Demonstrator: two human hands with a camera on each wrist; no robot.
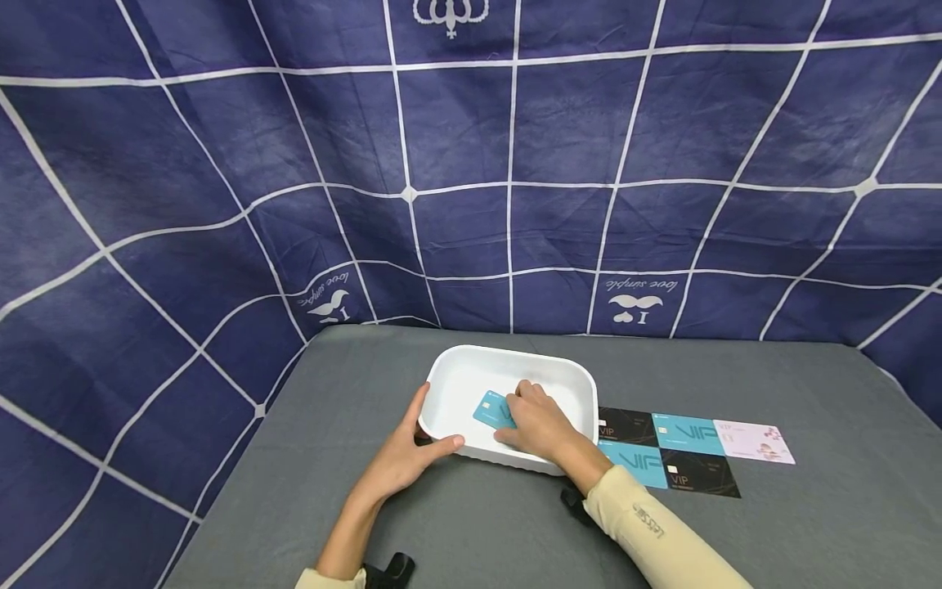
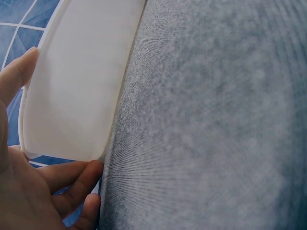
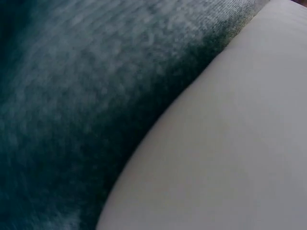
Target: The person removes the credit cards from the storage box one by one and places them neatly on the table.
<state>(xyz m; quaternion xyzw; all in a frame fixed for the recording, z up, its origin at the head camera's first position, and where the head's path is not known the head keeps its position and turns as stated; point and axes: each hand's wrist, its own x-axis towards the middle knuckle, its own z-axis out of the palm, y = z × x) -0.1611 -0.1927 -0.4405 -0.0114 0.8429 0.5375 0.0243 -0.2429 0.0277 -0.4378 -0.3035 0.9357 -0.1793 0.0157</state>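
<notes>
A white rectangular plastic tray (image 1: 456,368) sits on the grey surface, tilted slightly in the head view. My left hand (image 1: 408,454) holds its near left corner, the thumb over the near rim and the fingers along the left side. In the left wrist view, that hand (image 2: 29,187) touches the tray's pale outer wall (image 2: 79,91). Inside the tray, my right hand (image 1: 540,421) grips a blue card (image 1: 489,409), its fingers bent and covering the card's right part. The right wrist view has only the tray wall (image 3: 225,143) close up; no fingers show there.
Right of the tray several cards lie flat in two rows: a black VIP card (image 1: 625,426), a blue one (image 1: 688,433), a pink one (image 1: 754,442), another blue (image 1: 633,464) and another black (image 1: 699,473). A navy checked curtain (image 1: 559,229) hangs behind the grey surface (image 1: 471,532).
</notes>
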